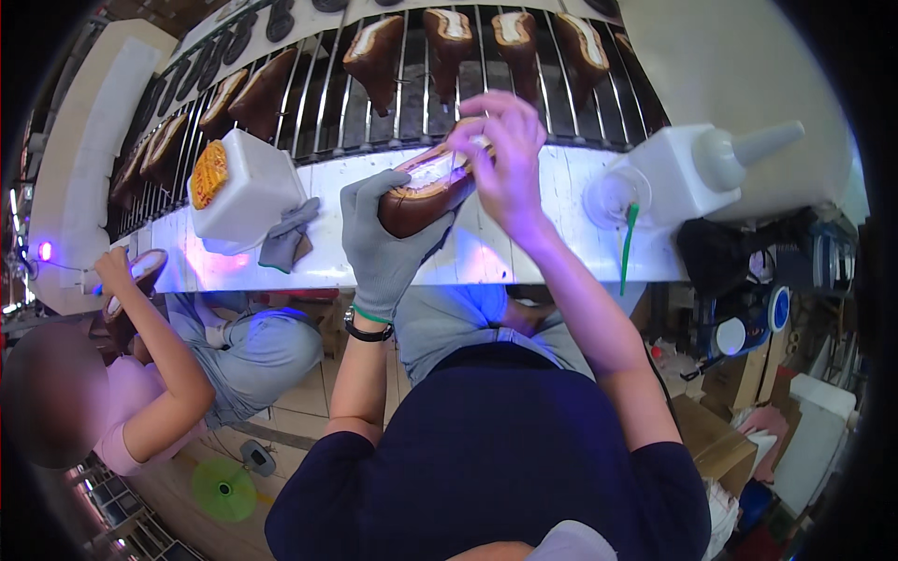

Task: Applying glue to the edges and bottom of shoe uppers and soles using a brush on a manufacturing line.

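Note:
My left hand, in a grey glove, grips a brown shoe upper from below and the side. Its underside faces up, showing a whitish middle and a tan edge. Over the far end of that underside is my bare right hand, fingers bent and drawn together; whatever they hold is too small or hidden to name. To the right on the white bench stands a clear cup with a green-handled tool leaning at its rim. Beside it is a white squeeze bottle with a long nozzle.
Ahead runs a metal-bar rack carrying several brown shoe uppers; dark soles lie beyond. A white plastic container and a loose grey glove sit left. A co-worker holds another shoe upper. Boxes stand right.

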### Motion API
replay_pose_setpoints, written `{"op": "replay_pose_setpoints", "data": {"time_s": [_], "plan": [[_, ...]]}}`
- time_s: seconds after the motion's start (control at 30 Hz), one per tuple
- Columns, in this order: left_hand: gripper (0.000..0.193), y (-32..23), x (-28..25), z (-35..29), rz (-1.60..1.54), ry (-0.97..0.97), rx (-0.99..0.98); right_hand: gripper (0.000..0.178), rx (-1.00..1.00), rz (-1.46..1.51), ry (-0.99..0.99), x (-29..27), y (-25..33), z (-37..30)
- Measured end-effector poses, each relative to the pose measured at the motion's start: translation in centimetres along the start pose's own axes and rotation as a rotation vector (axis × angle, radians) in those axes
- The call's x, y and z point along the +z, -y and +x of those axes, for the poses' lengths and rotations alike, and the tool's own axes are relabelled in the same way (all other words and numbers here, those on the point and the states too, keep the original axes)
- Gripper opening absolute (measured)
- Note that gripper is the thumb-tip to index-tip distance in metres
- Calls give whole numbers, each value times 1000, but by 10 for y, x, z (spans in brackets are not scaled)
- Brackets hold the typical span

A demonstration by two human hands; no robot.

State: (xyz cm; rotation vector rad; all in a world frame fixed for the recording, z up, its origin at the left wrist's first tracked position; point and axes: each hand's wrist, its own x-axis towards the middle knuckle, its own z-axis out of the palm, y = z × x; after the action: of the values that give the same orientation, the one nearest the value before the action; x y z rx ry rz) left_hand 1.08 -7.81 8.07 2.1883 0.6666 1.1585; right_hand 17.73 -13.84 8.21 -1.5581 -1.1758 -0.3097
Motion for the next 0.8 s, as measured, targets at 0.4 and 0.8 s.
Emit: {"op": "replay_pose_setpoints", "data": {"time_s": [0.4,0.8], "plan": [[60,-20,84,-71,232,533,365,44,112,-768,171,-112,-60,44],[58,58,134,20,-449,928,-662,28,646,-563,-18,-193,-60,-123]]}}
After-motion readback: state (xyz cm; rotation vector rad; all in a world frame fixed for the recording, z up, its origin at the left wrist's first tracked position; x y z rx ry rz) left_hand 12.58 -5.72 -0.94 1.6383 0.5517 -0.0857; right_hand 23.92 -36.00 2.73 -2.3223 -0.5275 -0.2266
